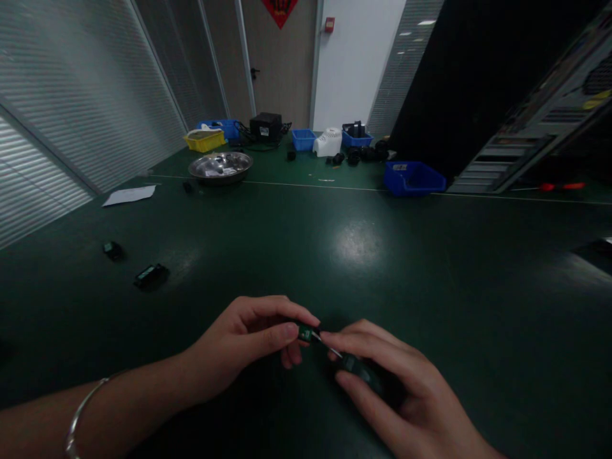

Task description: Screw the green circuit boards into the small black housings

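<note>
My left hand (258,335) pinches a small green and black part (306,332) between thumb and fingers at the lower middle. My right hand (396,389) is closed around the dark handle of a screwdriver (362,371). Its thin metal shaft points up and left, and the tip meets the right side of the small part. My right index fingertip lies close to the shaft's end. Fingers hide much of the small part.
Two small black parts (151,275) (113,250) lie on the green table (287,242) at left. Farther back are white paper (129,196), a metal bowl (220,167), a yellow bin (205,141), a black box (266,126), a white housing (327,142) and a blue bin (414,178).
</note>
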Motion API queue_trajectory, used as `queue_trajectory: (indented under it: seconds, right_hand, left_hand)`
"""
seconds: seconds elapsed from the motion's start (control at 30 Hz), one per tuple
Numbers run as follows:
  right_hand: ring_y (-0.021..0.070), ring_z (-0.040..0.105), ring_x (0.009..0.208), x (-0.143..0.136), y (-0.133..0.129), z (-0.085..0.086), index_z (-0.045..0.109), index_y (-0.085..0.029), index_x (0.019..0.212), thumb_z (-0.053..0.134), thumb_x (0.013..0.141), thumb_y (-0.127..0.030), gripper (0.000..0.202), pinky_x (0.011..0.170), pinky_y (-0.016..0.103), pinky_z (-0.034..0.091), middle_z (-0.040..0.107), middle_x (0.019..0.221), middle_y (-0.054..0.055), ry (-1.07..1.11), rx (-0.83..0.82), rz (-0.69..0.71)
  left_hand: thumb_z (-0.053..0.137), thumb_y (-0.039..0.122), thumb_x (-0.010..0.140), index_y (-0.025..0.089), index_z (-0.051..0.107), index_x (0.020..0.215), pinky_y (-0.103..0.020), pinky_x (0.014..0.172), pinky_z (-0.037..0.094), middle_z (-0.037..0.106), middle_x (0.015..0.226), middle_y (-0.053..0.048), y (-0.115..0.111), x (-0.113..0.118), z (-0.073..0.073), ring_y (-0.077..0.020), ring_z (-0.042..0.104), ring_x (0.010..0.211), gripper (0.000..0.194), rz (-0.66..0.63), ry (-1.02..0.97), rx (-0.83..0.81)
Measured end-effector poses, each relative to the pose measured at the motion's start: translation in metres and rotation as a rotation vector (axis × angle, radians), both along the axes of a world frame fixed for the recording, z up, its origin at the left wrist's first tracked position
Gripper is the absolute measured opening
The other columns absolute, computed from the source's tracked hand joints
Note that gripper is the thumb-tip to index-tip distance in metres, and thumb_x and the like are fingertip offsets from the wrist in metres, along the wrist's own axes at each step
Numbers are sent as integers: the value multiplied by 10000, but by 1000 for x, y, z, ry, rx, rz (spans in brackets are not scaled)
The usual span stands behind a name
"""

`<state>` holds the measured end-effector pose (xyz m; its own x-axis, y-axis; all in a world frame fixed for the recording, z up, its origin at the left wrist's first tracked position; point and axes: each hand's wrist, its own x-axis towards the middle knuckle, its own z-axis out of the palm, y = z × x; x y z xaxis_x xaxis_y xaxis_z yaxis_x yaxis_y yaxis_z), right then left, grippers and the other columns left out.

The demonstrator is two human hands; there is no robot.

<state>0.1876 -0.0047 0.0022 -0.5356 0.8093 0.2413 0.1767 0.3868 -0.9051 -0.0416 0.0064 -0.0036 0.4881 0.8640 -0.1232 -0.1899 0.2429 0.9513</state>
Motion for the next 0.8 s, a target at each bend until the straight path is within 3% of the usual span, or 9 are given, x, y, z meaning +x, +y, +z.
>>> queue_trajectory:
  seconds: [0.8]
  right_hand:
    - [151, 665, 881, 1, -2, 0, 646, -324, 1214, 564, 865, -13, 475, 756, 250, 542, 669, 973, 25, 16, -54, 28]
  left_hand:
    - [655, 246, 870, 172, 743, 1029, -243, 648, 498, 673, 832, -43, 1, -2, -2, -132, 623, 703, 196, -23, -32, -54]
